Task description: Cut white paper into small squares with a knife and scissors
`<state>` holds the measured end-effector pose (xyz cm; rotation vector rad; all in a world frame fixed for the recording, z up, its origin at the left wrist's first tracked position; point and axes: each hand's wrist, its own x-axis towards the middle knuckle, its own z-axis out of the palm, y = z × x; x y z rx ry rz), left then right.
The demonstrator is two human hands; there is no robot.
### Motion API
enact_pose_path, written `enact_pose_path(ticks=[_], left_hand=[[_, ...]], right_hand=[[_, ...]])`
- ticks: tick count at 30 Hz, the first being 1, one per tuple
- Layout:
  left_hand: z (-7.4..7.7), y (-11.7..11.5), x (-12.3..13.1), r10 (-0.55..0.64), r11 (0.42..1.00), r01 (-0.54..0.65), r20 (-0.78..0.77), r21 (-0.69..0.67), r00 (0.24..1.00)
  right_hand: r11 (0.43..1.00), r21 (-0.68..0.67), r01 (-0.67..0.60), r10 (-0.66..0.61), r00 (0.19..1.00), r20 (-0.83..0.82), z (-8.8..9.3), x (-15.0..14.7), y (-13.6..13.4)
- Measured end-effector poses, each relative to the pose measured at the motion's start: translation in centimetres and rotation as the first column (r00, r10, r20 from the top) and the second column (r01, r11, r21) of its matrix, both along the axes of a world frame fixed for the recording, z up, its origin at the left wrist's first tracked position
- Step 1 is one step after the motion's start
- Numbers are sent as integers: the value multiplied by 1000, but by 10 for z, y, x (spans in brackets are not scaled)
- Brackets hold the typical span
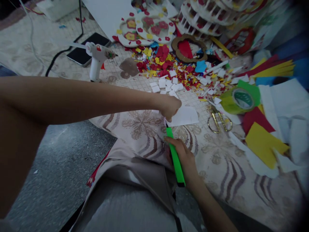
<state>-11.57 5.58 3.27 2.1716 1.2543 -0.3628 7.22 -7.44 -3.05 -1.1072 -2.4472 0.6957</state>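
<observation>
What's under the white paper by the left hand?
The patterned tablecloth shows around the white paper, so the paper probably lies on it. Whatever is directly underneath is covered and can't be seen. The left hand also hides part of the paper.

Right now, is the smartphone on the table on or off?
The smartphone screen looks off: it's dark, with nothing lit up.

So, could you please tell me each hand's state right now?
Left hand: closed, at the white sheet; whether gripping it cannot be told.
Right hand: closed, holding the green cutter.
</observation>
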Motion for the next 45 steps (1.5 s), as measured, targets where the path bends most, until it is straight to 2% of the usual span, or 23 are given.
enact_pose_path(ticks=[7,18,26,30,34,45], left_hand=[[2,0,-1,-5,1000,5,-1,-8,1000],[-6,8,-2,-32,999,32,-11,-2,999],[-7,15,-2,-38,999,37,-6,-38,999],[-7,15,0,-19,999,19,-5,-43,1000],[-2,13,3,-8,999,7,-32,-46,999],[1,10,4,-6,999,5,-35,-33,999]], right_hand=[[998,-68,-8,7,1000,-16,-2,13,-14],[980,91,175,-155,970,-188,-15,32,-27],[999,0,40,-40,991,-128,-7,17,-10],[1000,19,-15,17,994,-108,-13,11,3],[999,45,-17,22,994,-111,-18,7,6],[1000,16,-14,15,998,-64,-11,2,5]])
